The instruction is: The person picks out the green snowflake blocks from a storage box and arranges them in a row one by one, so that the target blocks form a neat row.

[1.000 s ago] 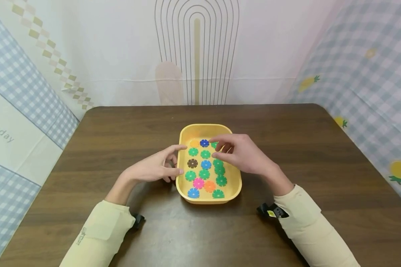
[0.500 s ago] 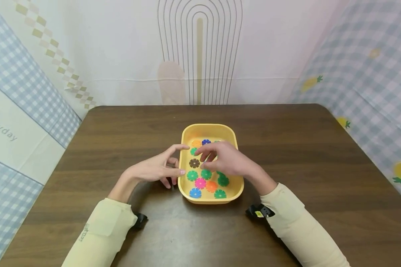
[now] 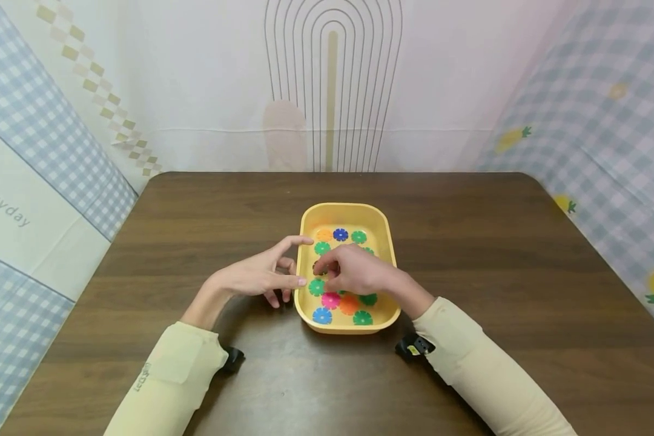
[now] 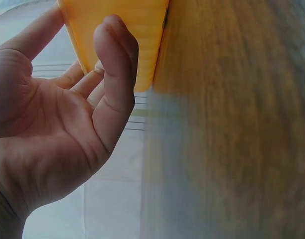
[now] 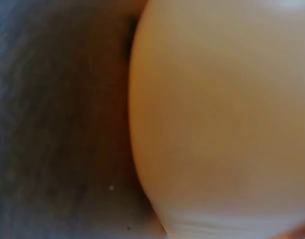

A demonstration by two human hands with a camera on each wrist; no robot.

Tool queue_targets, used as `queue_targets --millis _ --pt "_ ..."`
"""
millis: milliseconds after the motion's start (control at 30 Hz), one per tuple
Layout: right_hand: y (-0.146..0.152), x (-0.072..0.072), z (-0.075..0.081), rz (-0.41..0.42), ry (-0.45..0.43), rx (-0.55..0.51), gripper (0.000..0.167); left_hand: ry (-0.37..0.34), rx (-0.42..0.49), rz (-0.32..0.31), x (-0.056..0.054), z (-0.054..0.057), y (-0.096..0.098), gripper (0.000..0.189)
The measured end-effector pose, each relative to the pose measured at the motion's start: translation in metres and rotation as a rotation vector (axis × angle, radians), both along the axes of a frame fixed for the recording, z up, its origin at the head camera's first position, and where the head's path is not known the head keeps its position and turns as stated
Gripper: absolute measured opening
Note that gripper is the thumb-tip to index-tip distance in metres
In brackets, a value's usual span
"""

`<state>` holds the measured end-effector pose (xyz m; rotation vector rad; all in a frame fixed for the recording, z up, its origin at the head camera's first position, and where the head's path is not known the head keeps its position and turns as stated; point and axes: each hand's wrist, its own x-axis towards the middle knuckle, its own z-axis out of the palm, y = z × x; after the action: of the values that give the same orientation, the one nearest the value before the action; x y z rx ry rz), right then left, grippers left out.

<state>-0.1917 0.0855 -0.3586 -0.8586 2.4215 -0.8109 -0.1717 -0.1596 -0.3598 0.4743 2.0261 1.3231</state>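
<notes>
A yellow plastic tray (image 3: 388, 242) with rounded corners holds several flat, notched snowflake building discs, mostly green. My left hand (image 3: 258, 272) grips its left wall, thumb and index fingertips over the rim; in the left wrist view the other fingers curl outside the tray (image 4: 147, 30). My right hand (image 3: 356, 269) reaches down inside, thumb and index fingertip apart, right at a mostly covered brown disc (image 3: 314, 264). A green disc (image 3: 317, 287) and a pink disc (image 3: 330, 300) lie just in front. The right wrist view shows the blurred tray wall (image 5: 217, 124) close up.
The tray stands on a dark wooden table (image 3: 223, 206). Elsewhere in it lie a dark blue disc (image 3: 340, 235), an orange disc (image 3: 349, 304) and a lighter blue disc (image 3: 322, 315). Behind the table hangs a patterned cloth (image 3: 212, 72).
My right hand has come from the tray's right back part toward its middle left and lower, over the brown disc. The left hand keeps its place on the rim.
</notes>
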Motion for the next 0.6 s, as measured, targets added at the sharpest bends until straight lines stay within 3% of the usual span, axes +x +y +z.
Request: queue_targets --millis 600 --pt "-0.0106 -0.001 -0.006 0.024 0.076 0.111 0.023 0.003 -0.001 -0.003 -0.0011 0.0 0.0009 0.077"
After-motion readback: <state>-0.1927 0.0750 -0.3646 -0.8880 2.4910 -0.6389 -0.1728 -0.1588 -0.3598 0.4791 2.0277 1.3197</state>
